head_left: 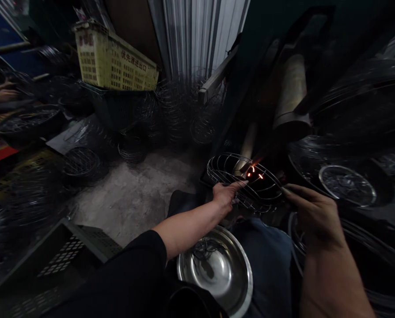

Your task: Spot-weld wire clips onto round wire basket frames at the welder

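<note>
A round wire basket [263, 204] is held up at the electrodes of a dark machine. My right hand [313, 210] pinches the basket's right rim between thumb and fingers. At its near left side, my left hand [227, 194] is closed with the index finger pointing along the wires; exactly what it grips is hard to make out. Orange glowing sparks [255, 174] show inside the basket, beside the tip of the lower metal rod [245, 157]. Above them hangs a thick metal cylinder [293, 92]. A shiny steel bowl [217, 274] with thin wire pieces sits below my left forearm.
A yellow crate [118, 59] rests on a dark bin [114, 106] at the back left. Wire baskets [81, 161] lie in stacks on the floor. A green crate [61, 260] stands near left, and wire rings [348, 185] lie right. Another person's hand [1, 95] shows far left.
</note>
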Demonstrator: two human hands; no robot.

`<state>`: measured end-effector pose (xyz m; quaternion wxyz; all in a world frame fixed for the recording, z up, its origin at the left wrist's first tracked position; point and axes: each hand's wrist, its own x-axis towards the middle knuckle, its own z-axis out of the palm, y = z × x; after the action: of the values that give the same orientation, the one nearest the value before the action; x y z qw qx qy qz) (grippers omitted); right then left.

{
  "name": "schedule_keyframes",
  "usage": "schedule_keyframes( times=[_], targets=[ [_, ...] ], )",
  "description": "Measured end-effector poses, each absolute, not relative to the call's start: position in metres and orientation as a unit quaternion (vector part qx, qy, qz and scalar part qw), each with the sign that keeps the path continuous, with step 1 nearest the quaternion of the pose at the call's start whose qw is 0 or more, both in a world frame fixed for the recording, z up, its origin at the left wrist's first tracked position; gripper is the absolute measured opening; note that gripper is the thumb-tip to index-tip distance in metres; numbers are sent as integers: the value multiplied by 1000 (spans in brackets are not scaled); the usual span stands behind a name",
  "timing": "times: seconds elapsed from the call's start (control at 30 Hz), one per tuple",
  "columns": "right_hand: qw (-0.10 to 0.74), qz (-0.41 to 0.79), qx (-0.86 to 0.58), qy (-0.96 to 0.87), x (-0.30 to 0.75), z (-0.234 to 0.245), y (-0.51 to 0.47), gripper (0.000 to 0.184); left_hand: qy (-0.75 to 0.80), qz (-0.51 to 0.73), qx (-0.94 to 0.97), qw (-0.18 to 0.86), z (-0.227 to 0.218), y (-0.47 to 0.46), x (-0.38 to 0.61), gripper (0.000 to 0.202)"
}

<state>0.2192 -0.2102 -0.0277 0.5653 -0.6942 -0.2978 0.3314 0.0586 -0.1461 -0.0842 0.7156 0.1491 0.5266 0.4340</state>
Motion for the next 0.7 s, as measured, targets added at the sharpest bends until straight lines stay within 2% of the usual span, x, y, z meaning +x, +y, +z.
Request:
schedule_keyframes(
  times=[0.17, 0.3, 0.57, 0.7],
  targets=[
    [542, 312, -699, -347, 214, -18, -211, 32, 502, 402, 136, 754, -79, -152, 53, 28],
    [506, 314, -691, -410, 202, -3, -200, 31, 445, 389, 104, 800, -86, -148, 51, 30],
    [473, 275, -692, -471, 195, 2, -175, 33, 429, 407, 73, 803, -88, -134, 54, 34],
    [477, 261, -701, -461, 191, -7, -186, 31, 445, 415, 120, 784, -86, -136, 42, 26]
  ],
)
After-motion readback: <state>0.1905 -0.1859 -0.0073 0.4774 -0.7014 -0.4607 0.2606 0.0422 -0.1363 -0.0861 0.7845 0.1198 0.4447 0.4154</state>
